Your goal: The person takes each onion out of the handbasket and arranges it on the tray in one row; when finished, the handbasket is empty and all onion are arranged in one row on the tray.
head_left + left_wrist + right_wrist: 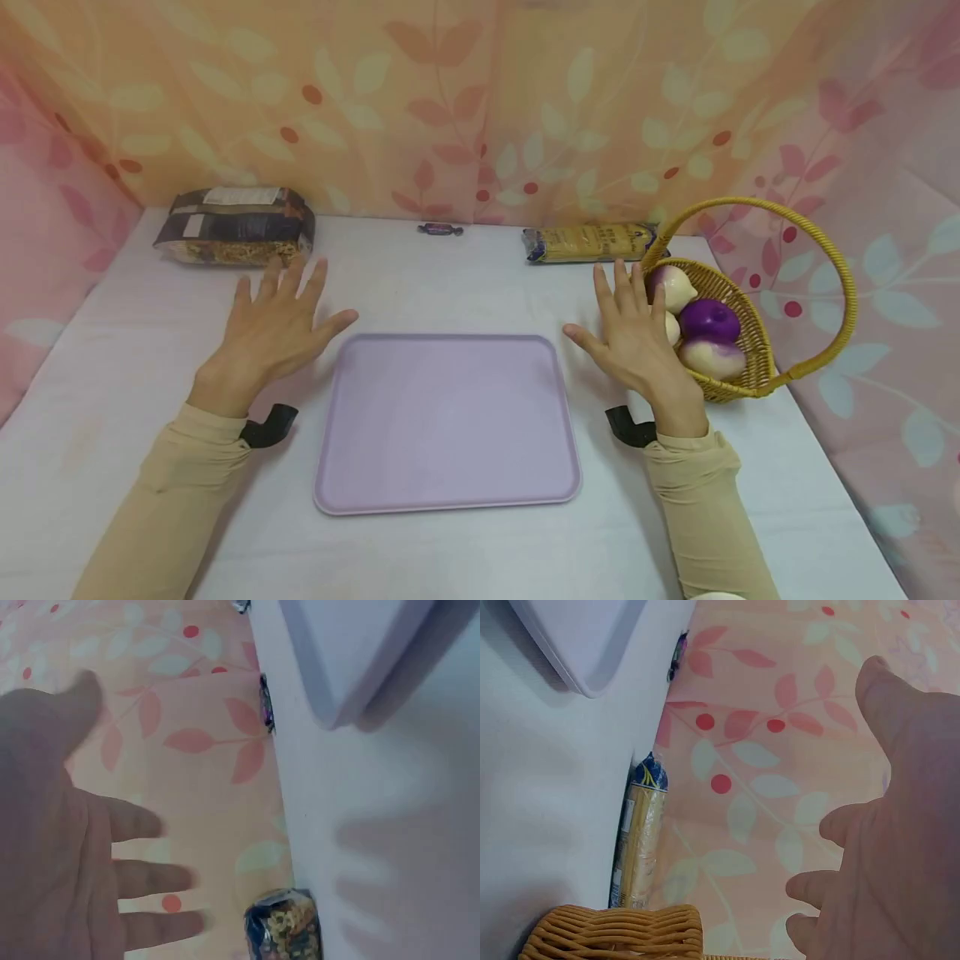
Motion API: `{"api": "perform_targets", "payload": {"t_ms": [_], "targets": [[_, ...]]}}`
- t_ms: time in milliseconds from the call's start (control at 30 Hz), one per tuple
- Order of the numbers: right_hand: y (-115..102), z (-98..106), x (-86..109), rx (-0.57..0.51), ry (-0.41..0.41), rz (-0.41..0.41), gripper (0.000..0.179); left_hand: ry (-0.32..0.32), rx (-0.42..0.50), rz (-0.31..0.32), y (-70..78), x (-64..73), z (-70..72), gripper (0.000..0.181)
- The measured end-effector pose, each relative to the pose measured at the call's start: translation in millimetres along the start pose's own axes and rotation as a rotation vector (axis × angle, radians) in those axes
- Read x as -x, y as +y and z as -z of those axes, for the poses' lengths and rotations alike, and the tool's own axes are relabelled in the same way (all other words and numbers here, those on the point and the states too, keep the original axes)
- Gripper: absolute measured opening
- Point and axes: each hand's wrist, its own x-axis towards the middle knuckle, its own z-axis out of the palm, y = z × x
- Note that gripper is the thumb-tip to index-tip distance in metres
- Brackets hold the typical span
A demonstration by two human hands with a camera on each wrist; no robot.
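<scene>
Both hands hover above the table with fingers spread and hold nothing. The left hand (272, 333) is to the left of a lilac tray (450, 425), below a dark bag of grainy food (236, 227) with a see-through lower part. My right hand (633, 342) is over the left side of a wicker basket (761, 354) with a tall hoop handle. Inside the basket lie a purple onion (709, 321) and several white-and-purple turnip-like vegetables (712, 358), partly hidden by the fingers. In the right wrist view, a pack of dry noodles (641, 832) lies beyond the basket's rim.
A small wrapped candy (440, 229) lies at the table's back edge, between the bag and the noodles. Floral curtains (480, 108) stand behind and at both sides of the white-covered table (450, 554). Black curved pieces (270, 427) stick out at both wrists.
</scene>
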Motion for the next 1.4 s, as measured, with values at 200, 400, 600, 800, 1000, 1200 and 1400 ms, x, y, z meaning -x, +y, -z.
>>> {"api": "perform_targets", "payload": {"t_ms": [200, 400, 600, 800, 1000, 1200, 1400], "targets": [[5, 7, 1.5, -0.021, -0.006, -0.032, 0.081, -0.184, 0.169, -0.085, -3.6, -6.1, -4.9, 0.062], [19, 18, 3.3, -0.012, 0.091, -0.137, 0.068, -0.152, 0.244, -0.09, -10.3, -14.2, -18.6, 0.037], [38, 22, 7.6, -0.025, 0.059, -0.356, 0.063, -0.224, 0.354, -0.066, -12.7, -20.5, -28.6, 0.027], [50, 19, 12.3, 0.025, -0.055, -0.457, 0.062, -0.275, 0.404, -0.065, -12.3, -24.4, -36.4, 0.021], [54, 19, 13.9, 0.049, -0.064, -0.421, 0.048, -0.293, 0.444, -0.06, -10.1, -22.8, -37.7, 0.017], [57, 15, 11.1, 0.025, -0.056, -0.415, 0.047, -0.304, 0.478, -0.049, -11.0, -21.3, -36.6, 0.016], [56, 18, 14.6, 0.051, 0.054, -0.44, 0.062, -0.304, 0.488, -0.061, -9.8, -22.4, -36.0, 0.015]]}}
